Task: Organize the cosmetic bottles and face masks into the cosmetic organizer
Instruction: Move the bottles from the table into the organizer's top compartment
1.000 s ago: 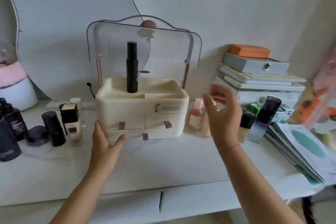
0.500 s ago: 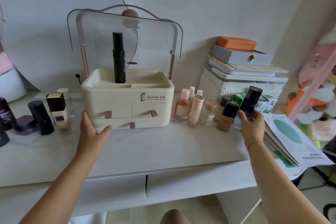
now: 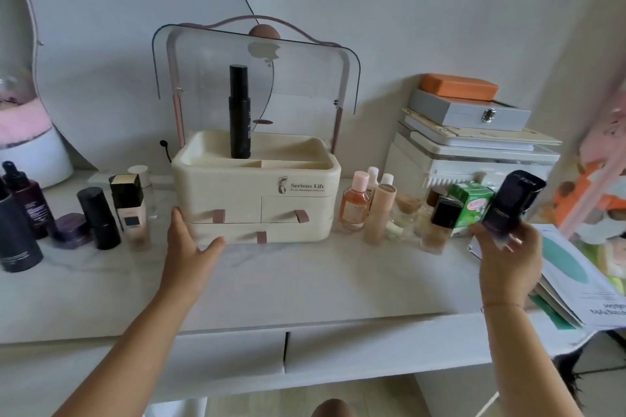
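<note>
A cream cosmetic organizer (image 3: pixel 305 179) with three drawers and a raised clear lid stands mid-table. One tall black bottle (image 3: pixel 240 112) stands upright in its top tray. My left hand (image 3: pixel 188 247) rests against the organizer's lower left corner, fingers straight. My right hand (image 3: pixel 508 257) grips a dark purple bottle (image 3: pixel 511 206), lifted off the table and tilted right. A cluster of peach and beige bottles (image 3: pixel 379 213) stands right of the organizer. Several dark bottles (image 3: pixel 98 217) stand on its left. Face mask packets (image 3: pixel 582 284) lie stacked at the right edge.
A stack of white, grey and orange boxes (image 3: pixel 474 132) sits at the back right, with a green carton (image 3: pixel 471 203) in front. A mirror (image 3: pixel 20 78) leans at the far left. The table's front edge (image 3: pixel 305 322) runs below my hands.
My right hand reached right, took hold of the dark purple bottle and has lifted it, tilted, off the table. My left hand has stayed at the organizer's corner.
</note>
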`<control>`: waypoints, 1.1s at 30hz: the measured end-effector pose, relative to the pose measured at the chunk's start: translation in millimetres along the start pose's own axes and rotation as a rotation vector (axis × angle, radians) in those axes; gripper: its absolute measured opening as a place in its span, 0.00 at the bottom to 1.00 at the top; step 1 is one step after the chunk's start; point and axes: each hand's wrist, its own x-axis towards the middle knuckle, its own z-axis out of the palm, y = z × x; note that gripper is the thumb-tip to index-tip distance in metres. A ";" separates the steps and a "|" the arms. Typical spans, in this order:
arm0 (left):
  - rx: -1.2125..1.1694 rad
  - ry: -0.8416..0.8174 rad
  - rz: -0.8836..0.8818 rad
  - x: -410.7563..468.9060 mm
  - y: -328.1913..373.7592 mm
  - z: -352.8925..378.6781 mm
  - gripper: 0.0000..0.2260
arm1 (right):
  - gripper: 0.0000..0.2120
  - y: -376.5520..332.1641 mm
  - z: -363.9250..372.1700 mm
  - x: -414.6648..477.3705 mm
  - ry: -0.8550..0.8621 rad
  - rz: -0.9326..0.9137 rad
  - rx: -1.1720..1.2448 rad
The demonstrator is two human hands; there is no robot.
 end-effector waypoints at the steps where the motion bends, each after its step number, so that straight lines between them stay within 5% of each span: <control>1: -0.003 -0.001 -0.003 -0.8 0.5 0.6 0.41 | 0.21 -15.3 -2.8 -9.5 -0.016 -0.025 0.044; 6: -0.028 -0.036 -0.017 -6.2 5.6 1.8 0.41 | 0.16 -118.3 19.9 -65.1 -0.475 -0.164 0.401; 11: -0.008 -0.039 0.003 -9.0 9.4 -3.1 0.40 | 0.23 -194.7 93.2 -114.1 -0.832 -0.314 0.458; 20: 0.016 -0.023 0.015 -14.4 13.3 -3.9 0.39 | 0.22 -243.0 225.6 -146.9 -0.887 -0.218 0.337; 33: -0.022 -0.017 0.017 -13.1 13.7 -5.2 0.39 | 0.18 -248.3 285.3 -151.2 -0.961 -0.236 -0.078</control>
